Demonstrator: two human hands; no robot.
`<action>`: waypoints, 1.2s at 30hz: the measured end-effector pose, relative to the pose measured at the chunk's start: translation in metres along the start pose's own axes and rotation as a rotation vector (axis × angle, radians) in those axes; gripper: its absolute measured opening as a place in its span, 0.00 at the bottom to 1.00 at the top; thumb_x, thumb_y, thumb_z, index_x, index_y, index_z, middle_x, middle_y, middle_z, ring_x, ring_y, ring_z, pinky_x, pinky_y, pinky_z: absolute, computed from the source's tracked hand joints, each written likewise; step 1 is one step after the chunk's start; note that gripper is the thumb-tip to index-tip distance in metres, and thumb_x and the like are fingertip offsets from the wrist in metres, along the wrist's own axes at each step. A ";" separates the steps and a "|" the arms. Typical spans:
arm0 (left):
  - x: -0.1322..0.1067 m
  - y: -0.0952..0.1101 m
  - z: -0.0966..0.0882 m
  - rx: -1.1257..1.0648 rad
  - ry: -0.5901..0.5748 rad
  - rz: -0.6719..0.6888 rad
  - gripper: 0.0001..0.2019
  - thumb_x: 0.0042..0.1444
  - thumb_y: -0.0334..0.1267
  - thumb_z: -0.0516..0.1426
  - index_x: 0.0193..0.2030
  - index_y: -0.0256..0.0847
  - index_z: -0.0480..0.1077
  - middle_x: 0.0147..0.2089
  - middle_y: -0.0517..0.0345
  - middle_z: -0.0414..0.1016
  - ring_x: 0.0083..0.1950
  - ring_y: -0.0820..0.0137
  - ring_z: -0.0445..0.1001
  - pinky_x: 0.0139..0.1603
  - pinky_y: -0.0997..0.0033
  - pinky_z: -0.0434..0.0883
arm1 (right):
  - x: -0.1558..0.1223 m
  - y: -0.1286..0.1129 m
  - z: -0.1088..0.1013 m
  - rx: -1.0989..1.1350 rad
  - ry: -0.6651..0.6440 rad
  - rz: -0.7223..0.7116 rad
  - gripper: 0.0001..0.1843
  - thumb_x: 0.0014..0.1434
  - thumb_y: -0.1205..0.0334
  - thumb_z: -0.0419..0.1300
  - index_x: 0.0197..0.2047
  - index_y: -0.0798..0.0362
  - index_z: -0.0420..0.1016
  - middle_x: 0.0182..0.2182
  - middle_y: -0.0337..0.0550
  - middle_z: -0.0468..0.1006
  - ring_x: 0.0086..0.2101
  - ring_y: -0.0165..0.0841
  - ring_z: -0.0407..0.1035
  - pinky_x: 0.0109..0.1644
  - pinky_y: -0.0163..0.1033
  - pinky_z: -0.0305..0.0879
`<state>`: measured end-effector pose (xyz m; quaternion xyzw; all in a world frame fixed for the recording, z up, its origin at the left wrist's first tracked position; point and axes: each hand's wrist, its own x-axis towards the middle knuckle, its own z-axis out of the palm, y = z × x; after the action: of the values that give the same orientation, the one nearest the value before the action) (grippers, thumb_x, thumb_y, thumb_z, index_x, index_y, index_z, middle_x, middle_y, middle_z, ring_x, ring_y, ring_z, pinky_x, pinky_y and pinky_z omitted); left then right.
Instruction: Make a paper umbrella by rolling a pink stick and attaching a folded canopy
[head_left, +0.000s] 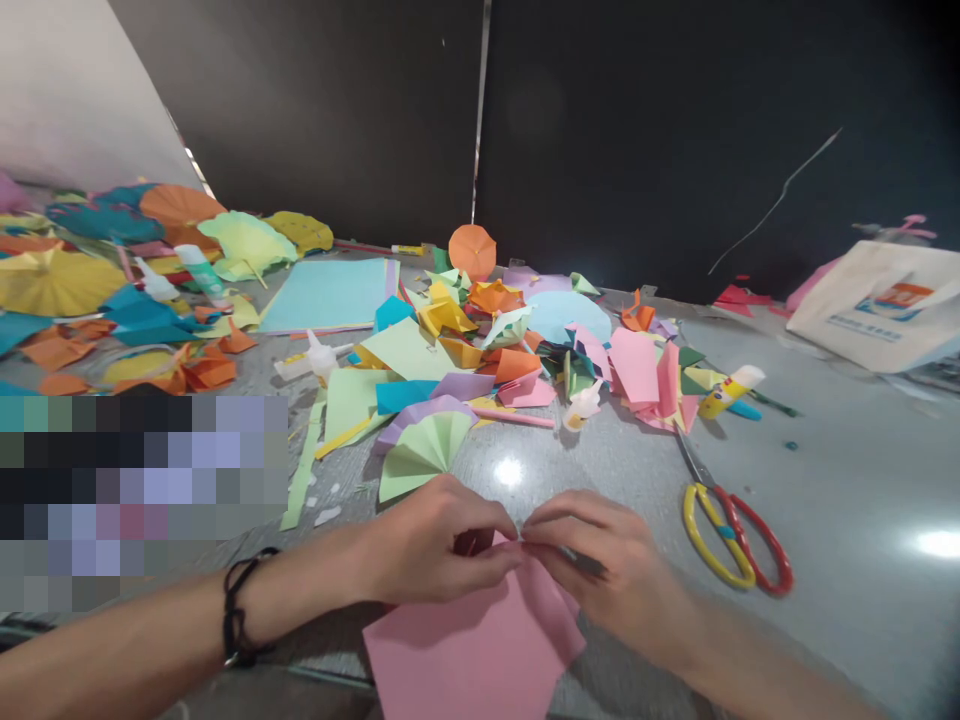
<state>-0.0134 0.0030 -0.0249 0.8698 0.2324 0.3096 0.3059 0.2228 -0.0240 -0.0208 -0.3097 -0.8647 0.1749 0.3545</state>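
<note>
A sheet of pink paper point(472, 655) lies close to me at the table's front edge, its far tip raised between my hands. My left hand point(442, 540) pinches that tip with thumb and index finger. From the other side, my right hand point(600, 550) pinches the same tip, its fingertips almost touching the left ones. The paper's right side looks bent under my right hand. Just beyond my left hand sits a pleated fan of green and purple paper point(427, 440). Scissors point(731, 530) with yellow and red handles lie to the right of my right hand.
Colored paper scraps point(450, 350) are heaped across the middle. A glue stick point(731, 390) and a small glue bottle point(585, 405) stand near them. Blue sheets point(326, 295) lie behind, paper fans point(64, 280) at left, a white bag point(877, 300) at right. A dark panel point(675, 130) rises behind.
</note>
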 end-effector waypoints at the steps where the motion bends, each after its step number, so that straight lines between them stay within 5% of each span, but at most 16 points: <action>1: 0.000 0.001 0.000 0.000 -0.005 -0.005 0.06 0.62 0.30 0.60 0.38 0.34 0.80 0.21 0.65 0.70 0.23 0.79 0.63 0.26 0.79 0.57 | 0.000 -0.001 0.000 0.008 0.005 0.013 0.07 0.67 0.73 0.64 0.45 0.53 0.82 0.39 0.41 0.84 0.38 0.32 0.78 0.42 0.37 0.72; 7: 0.000 0.001 0.000 -0.013 -0.028 0.005 0.07 0.61 0.29 0.60 0.39 0.35 0.81 0.21 0.66 0.68 0.22 0.79 0.62 0.25 0.79 0.56 | 0.002 -0.004 -0.001 0.064 0.010 0.083 0.05 0.67 0.72 0.65 0.40 0.53 0.81 0.36 0.40 0.82 0.36 0.31 0.76 0.40 0.35 0.71; 16: 0.002 0.000 -0.001 -0.015 -0.027 -0.001 0.09 0.62 0.27 0.57 0.37 0.34 0.80 0.23 0.64 0.71 0.24 0.79 0.63 0.28 0.79 0.58 | 0.001 -0.001 -0.001 0.079 -0.032 0.089 0.11 0.69 0.72 0.61 0.47 0.51 0.83 0.42 0.42 0.84 0.41 0.32 0.78 0.45 0.36 0.72; 26: -0.001 -0.002 0.000 -0.057 -0.082 0.021 0.09 0.57 0.25 0.59 0.40 0.35 0.81 0.22 0.68 0.65 0.23 0.79 0.61 0.27 0.79 0.58 | 0.004 -0.008 0.000 0.279 -0.037 0.397 0.10 0.58 0.75 0.70 0.33 0.49 0.85 0.31 0.33 0.84 0.33 0.27 0.77 0.40 0.32 0.69; 32: 0.000 -0.001 -0.001 -0.026 -0.065 0.037 0.09 0.65 0.31 0.56 0.36 0.36 0.78 0.21 0.67 0.63 0.22 0.78 0.59 0.26 0.78 0.57 | 0.009 -0.010 -0.003 0.287 -0.097 0.382 0.10 0.67 0.68 0.63 0.38 0.49 0.86 0.35 0.38 0.85 0.36 0.30 0.78 0.41 0.35 0.70; 36: 0.001 -0.001 -0.001 -0.029 -0.073 0.067 0.09 0.64 0.30 0.56 0.38 0.37 0.78 0.21 0.66 0.67 0.22 0.77 0.61 0.26 0.78 0.59 | 0.007 -0.009 -0.002 0.326 -0.056 0.417 0.09 0.61 0.71 0.67 0.35 0.47 0.87 0.33 0.37 0.85 0.34 0.31 0.78 0.41 0.35 0.71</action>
<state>-0.0140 0.0048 -0.0248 0.8833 0.1873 0.2909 0.3164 0.2163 -0.0262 -0.0113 -0.4150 -0.7522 0.3895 0.3321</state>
